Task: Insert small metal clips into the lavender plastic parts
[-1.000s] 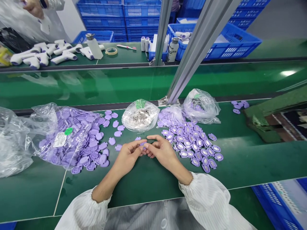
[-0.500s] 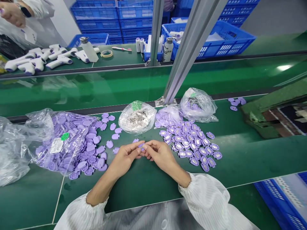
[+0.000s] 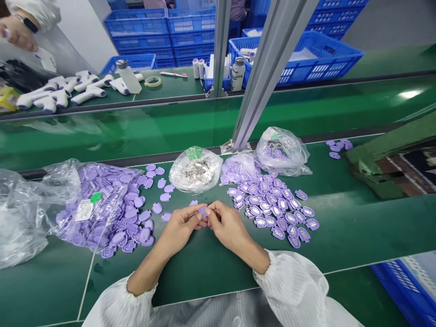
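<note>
Between the fingertips of both hands is a small purple plastic cover, partly hidden by the fingers. My left hand pinches it from one side, and my right hand grips it from the other. Left of them, similar purple covers spill out of a clear plastic bag. To the right lies a pile of purple covers with metal pieces in them. Beyond my hands, a clear bag of small metal parts sits on the green table.
Another clear bag stands at the foot of a metal post. A green metal machine is at the right. Across the divider are white thermometer-like housings, a blue crate and a co-worker's hand.
Both hands still hold the purple cover, which shows slightly more between the fingers. The view has shifted a little. Across the divider, the co-worker's hand has moved lower.
</note>
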